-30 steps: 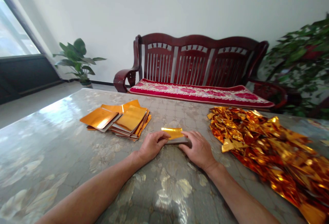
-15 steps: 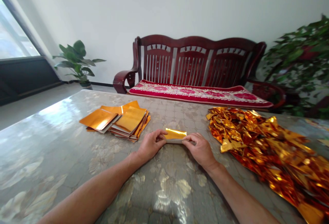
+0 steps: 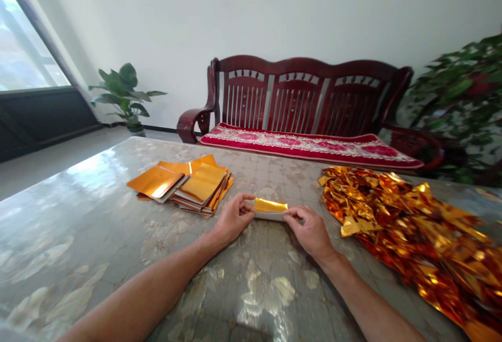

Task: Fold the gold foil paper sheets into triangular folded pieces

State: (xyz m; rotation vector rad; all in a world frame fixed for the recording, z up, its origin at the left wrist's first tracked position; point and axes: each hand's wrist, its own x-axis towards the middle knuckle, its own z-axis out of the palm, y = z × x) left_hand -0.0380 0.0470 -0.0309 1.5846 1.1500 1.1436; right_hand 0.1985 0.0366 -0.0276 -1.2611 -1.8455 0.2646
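Observation:
A sheet of gold foil paper (image 3: 270,205) lies between my hands, its near edge turned up so that a pale underside shows. At its left end my left hand (image 3: 237,214) pinches the paper, with the index finger stretched along the far corner. My right hand (image 3: 308,227) has thumb and fingertips closed on the right end. To the left of my left hand sits a loose stack of flat gold foil sheets (image 3: 202,181). A large heap of folded gold foil pieces (image 3: 396,216) spreads out to the right of my right hand.
Everything rests on a glossy floral-patterned table (image 3: 168,263). Beyond its far edge stands a dark red wooden bench (image 3: 298,96) with a red flowered cushion (image 3: 314,145). Potted plants (image 3: 121,93) flank the bench, and a window (image 3: 27,44) is at the left.
The whole view has shifted slightly. My left index finger has straightened out over the far left corner of the foil sheet; both hands stay at its ends.

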